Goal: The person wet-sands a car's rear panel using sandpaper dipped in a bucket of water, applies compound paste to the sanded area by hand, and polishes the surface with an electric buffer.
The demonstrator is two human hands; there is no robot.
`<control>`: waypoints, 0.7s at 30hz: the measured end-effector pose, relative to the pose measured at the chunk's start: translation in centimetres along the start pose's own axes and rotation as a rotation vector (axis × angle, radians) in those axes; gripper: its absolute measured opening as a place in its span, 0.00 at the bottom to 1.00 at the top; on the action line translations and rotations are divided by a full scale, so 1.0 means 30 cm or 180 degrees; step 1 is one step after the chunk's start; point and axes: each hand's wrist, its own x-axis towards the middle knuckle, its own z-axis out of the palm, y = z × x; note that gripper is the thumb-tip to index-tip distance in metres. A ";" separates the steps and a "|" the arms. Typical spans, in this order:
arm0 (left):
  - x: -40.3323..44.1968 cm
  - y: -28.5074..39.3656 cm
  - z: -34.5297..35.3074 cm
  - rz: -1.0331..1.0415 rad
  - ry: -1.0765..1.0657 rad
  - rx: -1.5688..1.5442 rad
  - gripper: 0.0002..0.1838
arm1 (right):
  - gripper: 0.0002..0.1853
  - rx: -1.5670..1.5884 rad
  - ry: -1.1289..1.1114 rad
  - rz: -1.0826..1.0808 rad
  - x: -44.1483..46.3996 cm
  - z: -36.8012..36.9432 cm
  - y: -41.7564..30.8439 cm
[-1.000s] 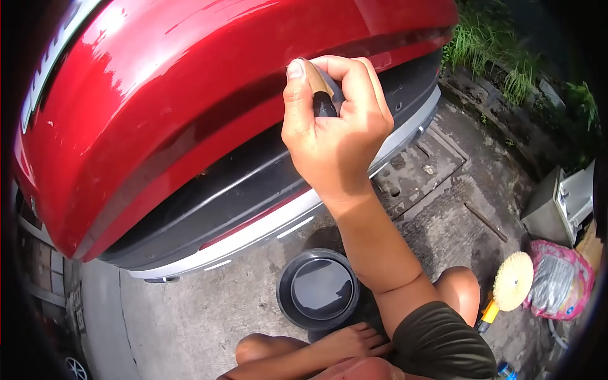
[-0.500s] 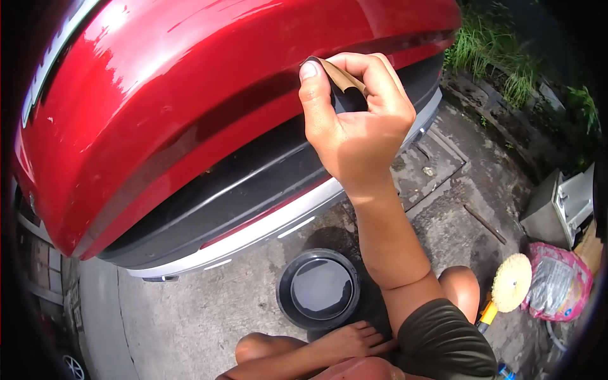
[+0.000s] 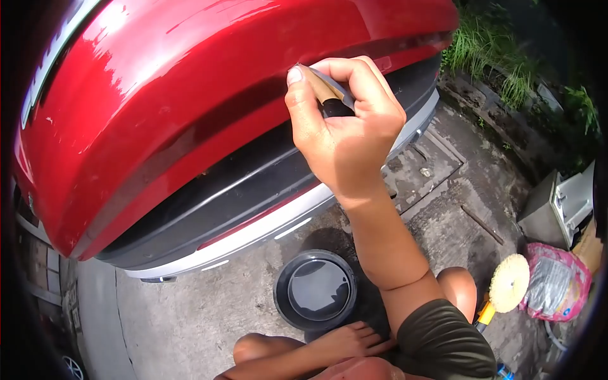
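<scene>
My right hand [image 3: 351, 120] pinches a folded piece of sandpaper [image 3: 326, 87], tan on one face and grey on the other, between thumb and fingers. The sheet's tip is at the lower edge of the glossy red car panel [image 3: 209, 76], above the black bumper [image 3: 215, 196]. My left hand [image 3: 351, 341] rests low, near my knees, fingers stretched out and holding nothing. Just above it on the ground stands a round black basin [image 3: 283, 304] with water in it.
At the right a polishing tool with a cream pad [image 3: 509, 283] lies near a pink bag [image 3: 557, 278]. Behind them is a grey metal box [image 3: 543, 212]. A thin stick [image 3: 482, 224] lies on the concrete, and grass [image 3: 478, 47] grows at upper right.
My right hand with the sandpaper moved right along the panel's lower edge, then back left. The left hand stays where it was.
</scene>
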 end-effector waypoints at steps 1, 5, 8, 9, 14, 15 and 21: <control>0.001 -0.001 -0.008 0.0019 -0.0061 0.0025 0.31 | 0.07 0.0077 0.0029 0.0126 0.001 0.002 0.010; -0.002 0.005 -0.006 0.0014 0.0045 0.0072 0.31 | 0.08 0.0463 0.0369 0.0632 0.020 -0.031 0.091; 0.005 0.001 0.006 0.0029 0.0023 0.0032 0.30 | 0.09 -0.0022 0.0201 -0.0196 0.011 0.002 0.034; 0.007 0.001 0.005 0.0038 0.0020 0.0022 0.30 | 0.09 0.0134 0.0227 -0.0133 0.013 0.001 0.043; 0.016 0.005 0.000 0.0002 0.0025 0.0072 0.30 | 0.09 -0.0016 0.0469 -0.0090 0.023 -0.021 0.101; 0.023 0.003 0.001 -0.0003 -0.0024 0.0046 0.30 | 0.08 -0.0005 0.0278 0.0015 0.015 -0.018 0.050; 0.023 -0.003 0.013 -0.0012 0.0078 -0.0076 0.27 | 0.05 0.0350 0.0500 0.0711 0.039 -0.055 0.133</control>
